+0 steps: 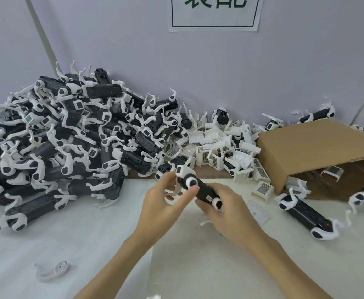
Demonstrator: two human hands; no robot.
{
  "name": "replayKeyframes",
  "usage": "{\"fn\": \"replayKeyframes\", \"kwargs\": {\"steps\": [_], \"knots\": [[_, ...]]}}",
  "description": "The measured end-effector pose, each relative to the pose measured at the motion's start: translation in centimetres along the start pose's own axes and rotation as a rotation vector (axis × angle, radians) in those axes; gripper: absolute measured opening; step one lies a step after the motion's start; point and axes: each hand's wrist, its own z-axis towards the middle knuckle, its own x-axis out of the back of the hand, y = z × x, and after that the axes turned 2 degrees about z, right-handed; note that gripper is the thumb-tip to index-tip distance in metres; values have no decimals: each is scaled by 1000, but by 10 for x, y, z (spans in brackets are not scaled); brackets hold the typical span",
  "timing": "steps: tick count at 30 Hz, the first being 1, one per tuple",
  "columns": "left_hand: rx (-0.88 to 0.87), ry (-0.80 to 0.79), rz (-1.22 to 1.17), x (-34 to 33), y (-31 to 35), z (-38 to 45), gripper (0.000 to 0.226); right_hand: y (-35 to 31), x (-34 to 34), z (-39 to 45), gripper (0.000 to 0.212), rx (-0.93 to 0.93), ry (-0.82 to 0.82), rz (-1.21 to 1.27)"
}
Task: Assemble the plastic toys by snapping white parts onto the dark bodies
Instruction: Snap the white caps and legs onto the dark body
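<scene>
The right hand (226,214) grips a dark toy body (207,192) while the left hand (166,199) pinches its white head piece (182,171) just above, which looks ready to be pushed until it snaps on

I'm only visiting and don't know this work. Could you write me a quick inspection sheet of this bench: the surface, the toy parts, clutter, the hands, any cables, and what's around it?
Surface: white table top, with a bare brown strip along the back.
Job's things: toy body, dark with white parts, held in both hands above the table; big heap of toys at left; pile of white shells by the wall; one toy on the table at right.
Clutter: loose white leg piece near the front left; tipped cardboard box with parts spilling out.
Hands: left hand pinches the toy's front end; right hand grips its rear.
Cables: nothing seen.
Surroundings: pale wall with a paper sign.
</scene>
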Motion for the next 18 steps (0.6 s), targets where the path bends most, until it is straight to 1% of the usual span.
{"fn": "replayKeyframes", "kwargs": {"steps": [2,4,6,7,10,11,13,14,16,18], "knots": [[135,22,-157,-1,-2,3,52,-4,1,1,30,-61,-14,174],[255,29,-268,0,-6,6,56,-7,4,4,41,-178,-42,441],[320,8,-321,1,-11,6,55,-7,6,7,53,-284,-77,628],[338,-10,-337,2,-13,5,54,-6,6,7,54,-300,-85,671],[338,-75,-326,4,-17,6,52,-5,7,6,53,-303,-56,719],[319,-104,-321,4,-19,6,47,-4,8,6,54,-289,-45,721],[270,-162,-346,6,-20,8,35,-3,12,6,55,-218,-37,685],[254,-169,-380,7,-20,8,36,-2,14,6,57,-167,-44,653],[273,-80,-491,6,-17,9,50,-2,15,5,65,-70,-88,600],[322,71,-607,3,-12,9,62,-6,11,3,73,22,-137,505]]}}
